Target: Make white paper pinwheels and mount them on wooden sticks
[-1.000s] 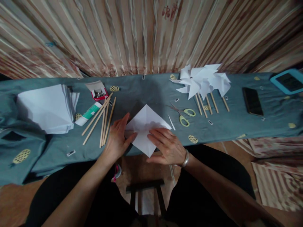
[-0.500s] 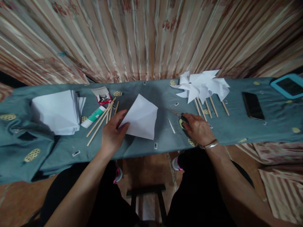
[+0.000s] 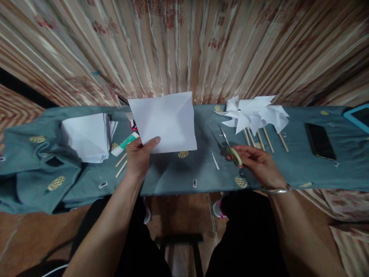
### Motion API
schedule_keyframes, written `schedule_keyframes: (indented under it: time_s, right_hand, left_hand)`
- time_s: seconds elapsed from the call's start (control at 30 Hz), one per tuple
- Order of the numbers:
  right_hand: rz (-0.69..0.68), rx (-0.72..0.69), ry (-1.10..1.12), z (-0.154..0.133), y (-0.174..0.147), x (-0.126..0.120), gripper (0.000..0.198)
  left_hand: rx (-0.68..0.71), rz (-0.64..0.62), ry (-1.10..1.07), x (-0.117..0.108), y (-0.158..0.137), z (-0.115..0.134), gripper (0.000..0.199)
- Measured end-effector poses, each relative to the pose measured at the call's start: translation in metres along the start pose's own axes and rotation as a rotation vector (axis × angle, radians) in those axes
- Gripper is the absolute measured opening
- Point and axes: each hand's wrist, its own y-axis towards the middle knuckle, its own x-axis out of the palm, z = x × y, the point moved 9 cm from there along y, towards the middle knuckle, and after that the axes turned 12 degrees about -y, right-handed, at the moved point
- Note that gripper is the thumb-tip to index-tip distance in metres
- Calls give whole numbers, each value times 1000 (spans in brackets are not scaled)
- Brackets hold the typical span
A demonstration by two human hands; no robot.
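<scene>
Striped curtains hang close behind your surface (image 3: 178, 173), a long narrow stretch under a teal cloth whose near edge runs just above your knees. Your left hand (image 3: 138, 156) holds the creased white paper sheet (image 3: 164, 121) lifted off the cloth, fingers pinched on its lower left corner, so it stands tilted over the far edge. Your right hand (image 3: 259, 163) has its fingers closed around the green-handled scissors (image 3: 232, 150), blades pointing away from you toward the pinwheels; the blades look nearly shut, though the blur makes that hard to judge.

Open cloth lies between your hands, marked only by a thin paper sliver (image 3: 215, 159) and printed dots. To your left sit the paper stack (image 3: 86, 136), a glue tube (image 3: 125, 143) and wooden sticks (image 3: 122, 164), partly hidden behind your wrist. To your right, the finished pinwheels (image 3: 255, 115) lie near the far edge, with a black phone (image 3: 319, 141) well beyond them.

Half a second ago the sheet rested flat on the cloth under your left fingers and your right hand was just landing on the scissors; now both are raised.
</scene>
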Motion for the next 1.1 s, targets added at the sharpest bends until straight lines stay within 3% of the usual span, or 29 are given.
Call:
schedule_keyframes:
  time_s: [0.07, 0.17, 0.27, 0.37, 0.5, 0.63, 0.83, 0.93, 1.1]
  right_hand:
    - [-93, 50, 258, -6, -5, 18, 38]
    - [-205, 40, 425, -24, -15, 42, 38]
    - [-295, -7, 457, -42, -26, 58, 38]
    - [-406, 31, 438, -49, -37, 76, 40]
    - [-497, 87, 432, -46, -43, 103, 36]
    - [-518, 161, 454, -34, -42, 121, 40]
    - [-585, 209, 396, -26, -50, 123, 43]
    - [-609, 140, 338, -33, -52, 113, 42]
    - [-664, -33, 254, -45, -56, 106, 56]
  left_hand:
    - [-17, 13, -43, 0, 2, -1, 22]
    - [-25, 36, -39, -3, 5, -2, 22]
    - [9, 60, 39, -8, 5, -1, 24]
    - [79, 7, 203, -2, 0, 6, 22]
    - [117, -95, 329, 15, -9, 11, 24]
    - [140, -87, 307, 15, -10, 14, 23]
    - [146, 55, 180, -13, 4, 17, 19]
    - [134, 129, 47, -24, 7, 21, 17]
    - [36, 161, -155, -24, 5, 16, 21]
